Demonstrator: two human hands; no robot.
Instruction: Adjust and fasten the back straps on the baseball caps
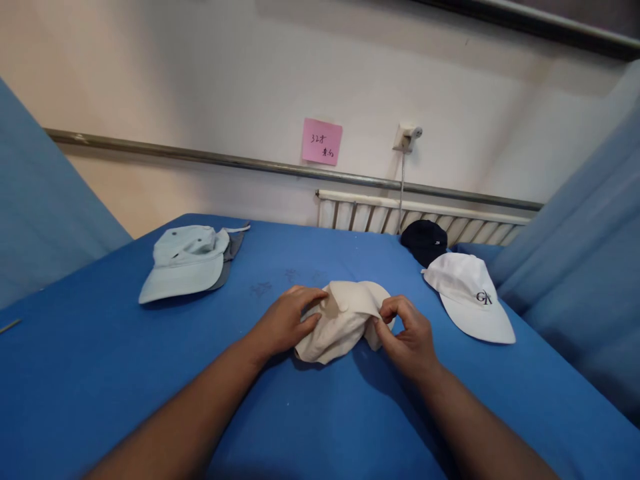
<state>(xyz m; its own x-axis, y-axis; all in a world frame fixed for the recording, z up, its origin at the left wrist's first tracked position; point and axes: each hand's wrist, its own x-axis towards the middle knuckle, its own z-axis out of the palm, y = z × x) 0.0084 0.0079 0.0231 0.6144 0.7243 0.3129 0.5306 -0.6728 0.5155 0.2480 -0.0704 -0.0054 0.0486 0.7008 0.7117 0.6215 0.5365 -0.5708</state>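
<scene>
A crumpled beige cap rests on the blue-covered table between my two hands. My right hand pinches a fold or strap at the cap's right side with thumb and forefinger. At its left side my left hand has the cap between thumb and fingers, the thumb lower and the forefinger on the upper edge. Part of the brim shows behind the fold, near my right fingers. My remaining left fingers are mostly hidden.
At the left, a light blue cap lies over a grey one. A white cap with dark letters and a black cap lie at the right. Behind the blue table are a radiator, a rail and curtains.
</scene>
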